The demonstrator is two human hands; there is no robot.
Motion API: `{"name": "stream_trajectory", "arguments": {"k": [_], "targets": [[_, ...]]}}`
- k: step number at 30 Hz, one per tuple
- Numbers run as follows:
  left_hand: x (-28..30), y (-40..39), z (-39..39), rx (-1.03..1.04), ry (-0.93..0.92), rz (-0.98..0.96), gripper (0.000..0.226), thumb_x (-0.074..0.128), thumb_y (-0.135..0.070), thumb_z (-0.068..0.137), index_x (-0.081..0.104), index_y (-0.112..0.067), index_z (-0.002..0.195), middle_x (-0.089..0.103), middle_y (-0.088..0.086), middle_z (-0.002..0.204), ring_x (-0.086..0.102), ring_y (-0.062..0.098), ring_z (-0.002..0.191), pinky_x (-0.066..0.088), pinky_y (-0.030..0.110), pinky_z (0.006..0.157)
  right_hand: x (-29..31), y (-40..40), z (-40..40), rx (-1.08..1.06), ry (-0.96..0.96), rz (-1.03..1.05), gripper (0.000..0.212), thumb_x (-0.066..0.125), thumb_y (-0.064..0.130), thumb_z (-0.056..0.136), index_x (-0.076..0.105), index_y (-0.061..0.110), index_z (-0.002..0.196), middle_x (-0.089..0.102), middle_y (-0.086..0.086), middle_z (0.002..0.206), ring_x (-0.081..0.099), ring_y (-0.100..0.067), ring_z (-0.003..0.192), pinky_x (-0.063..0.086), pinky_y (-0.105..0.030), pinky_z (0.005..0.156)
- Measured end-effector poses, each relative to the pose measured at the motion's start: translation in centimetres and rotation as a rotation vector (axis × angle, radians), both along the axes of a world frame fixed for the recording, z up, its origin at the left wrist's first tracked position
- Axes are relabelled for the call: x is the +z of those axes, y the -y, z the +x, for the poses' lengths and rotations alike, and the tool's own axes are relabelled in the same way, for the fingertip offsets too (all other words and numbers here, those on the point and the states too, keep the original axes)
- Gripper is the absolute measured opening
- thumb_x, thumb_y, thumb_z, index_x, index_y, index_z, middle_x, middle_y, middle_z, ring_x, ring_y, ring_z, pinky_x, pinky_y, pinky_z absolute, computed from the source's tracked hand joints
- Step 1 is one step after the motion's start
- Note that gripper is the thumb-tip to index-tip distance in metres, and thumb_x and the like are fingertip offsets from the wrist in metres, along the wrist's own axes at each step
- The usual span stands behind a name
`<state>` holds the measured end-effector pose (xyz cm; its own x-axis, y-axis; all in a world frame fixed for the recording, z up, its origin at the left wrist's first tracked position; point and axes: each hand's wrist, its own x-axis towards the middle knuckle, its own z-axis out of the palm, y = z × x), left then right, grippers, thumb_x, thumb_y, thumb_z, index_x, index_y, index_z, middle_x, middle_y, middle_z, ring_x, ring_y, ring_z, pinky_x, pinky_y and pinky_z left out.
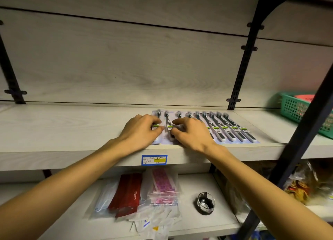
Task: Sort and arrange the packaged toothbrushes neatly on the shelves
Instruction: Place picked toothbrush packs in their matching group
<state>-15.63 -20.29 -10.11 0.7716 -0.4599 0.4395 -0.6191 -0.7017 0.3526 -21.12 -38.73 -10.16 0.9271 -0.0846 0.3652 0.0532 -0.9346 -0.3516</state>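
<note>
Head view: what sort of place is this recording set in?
Probably a small shop's display shelving. A price label is stuck on the shelf edge, identical packaged toothbrushes lie in a row, and packaged masks sit on the shelf below.

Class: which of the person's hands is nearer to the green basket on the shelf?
Right. The right hand rests on the toothbrush packs, on the side towards the green basket; the left hand lies farther away, at the row's far end.
</note>
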Motion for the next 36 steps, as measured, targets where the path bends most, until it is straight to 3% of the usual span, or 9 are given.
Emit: {"name": "stream_trajectory", "arguments": {"k": [4, 7, 10, 14, 17, 20, 23, 29, 36], "targets": [[-0.4, 1.3, -0.4, 0.025, 0.138, 0.127, 0.036, 0.052, -0.048, 0.095, 0.07, -0.025, 0.116, 0.075, 0.0, 0.106, 0.066, 0.027, 0.099, 0.049, 0.033, 0.074, -0.4, 0.5, 0.1, 0.04, 0.049, 0.01, 0.032, 0.059, 0.046, 0.085, 0.074, 0.021, 0.098, 0.076, -0.001, 0.092, 0.067, -0.024, 0.092, 0.051, -0.04, 0.089], [-0.9, 1.3, -0.2, 0.043, 0.151, 0.137, 0.041, 0.047, -0.051, 0.096, 0.067, -0.03, 0.124, 0.072, -0.005, 0.117, 0.065, 0.025, 0.105, 0.044, 0.032, 0.074, -0.6, 0.8, 0.6, 0.028, 0.014, -0.039, 0.039, 0.057, 0.046, 0.09, 0.071, 0.02, 0.117, 0.069, -0.002, 0.123, 0.058, -0.026, 0.118, 0.044, -0.044, 0.102], [-1.3, 1.2, -0.1, -0.03, 0.074, 0.156, 0.045, 0.042, -0.051, 0.098, 0.059, -0.028, 0.133, 0.063, -0.003, 0.133, 0.057, 0.022, 0.119, 0.046, 0.035, 0.086, -0.4, 0.8, 0.8, 0.077, -0.005, -0.023, 0.034, 0.05, 0.038, 0.095, 0.072, 0.016, 0.11, 0.068, -0.004, 0.12, 0.056, -0.028, 0.116, 0.044, -0.045, 0.099], [-1.0, 1.3, 0.1, -0.081, -0.052, 0.232, 0.062, 0.041, -0.06, 0.098, 0.039, -0.028, 0.15, 0.032, 0.003, 0.16, 0.035, 0.026, 0.141, 0.037, 0.04, 0.106, 0.0, 2.3, -0.3, -0.002, 0.281, 0.244, 0.029, 0.053, 0.025, 0.095, 0.073, 0.015, 0.114, 0.07, -0.003, 0.12, 0.06, -0.022, 0.115, 0.046, -0.042, 0.1], [-0.6, 1.4, 0.2, -0.149, -0.128, 0.284, 0.078, 0.035, -0.073, 0.093, 0.021, -0.032, 0.158, 0.009, -0.001, 0.168, 0.016, 0.023, 0.152, 0.026, 0.045, 0.117, 0.7, 5.8, -1.2, -0.157, 0.19, -0.009, 0.041, 0.051, 0.043, 0.092, 0.069, 0.021, 0.121, 0.065, -0.003, 0.13, 0.053, -0.026, 0.123, 0.041, -0.043, 0.104], [-0.4, 2.2, 0.4, -0.14, -0.128, 0.339, 0.086, 0.036, -0.082, 0.086, 0.032, -0.03, 0.154, 0.03, 0.0, 0.161, 0.032, 0.025, 0.145, 0.039, 0.044, 0.107, 0.9, 9.3, -2.0, -0.289, 0.042, -0.169, 0.051, 0.047, 0.058, 0.094, 0.063, 0.026, 0.131, 0.055, -0.002, 0.142, 0.041, -0.028, 0.134, 0.032, -0.048, 0.111], [-0.3, 3.0, 1.0, -0.097, -0.022, 0.31, 0.073, 0.036, -0.077, 0.09, 0.05, -0.025, 0.139, 0.053, -0.002, 0.142, 0.051, 0.024, 0.125, 0.047, 0.039, 0.088, 0.4, 11.4, -2.5, -0.369, -0.068, -0.204, 0.062, 0.037, 0.069, 0.093, 0.057, 0.028, 0.135, 0.05, -0.004, 0.146, 0.036, -0.03, 0.137, 0.027, -0.052, 0.113], [-1.0, 3.1, 2.1, 0.029, 0.033, 0.22, 0.047, 0.045, -0.061, 0.091, 0.062, -0.022, 0.111, 0.064, -0.002, 0.117, 0.059, 0.021, 0.1, 0.045, 0.034, 0.073, 0.0, 11.9, -1.9, -0.356, -0.2, -0.112, 0.079, 0.026, 0.083, 0.087, 0.051, 0.03, 0.14, 0.049, -0.004, 0.149, 0.045, -0.031, 0.132, 0.035, -0.054, 0.11], [0.1, 4.4, 2.0, 0.163, 0.098, 0.231, 0.039, 0.055, -0.065, 0.081, 0.055, -0.026, 0.086, 0.062, -0.006, 0.092, 0.056, 0.017, 0.078, 0.035, 0.032, 0.062, -0.5, 12.8, -1.7, -0.298, -0.17, -0.089, 0.071, 0.024, 0.08, 0.087, 0.057, 0.032, 0.126, 0.059, -0.006, 0.129, 0.053, -0.03, 0.117, 0.034, -0.054, 0.107]]}}
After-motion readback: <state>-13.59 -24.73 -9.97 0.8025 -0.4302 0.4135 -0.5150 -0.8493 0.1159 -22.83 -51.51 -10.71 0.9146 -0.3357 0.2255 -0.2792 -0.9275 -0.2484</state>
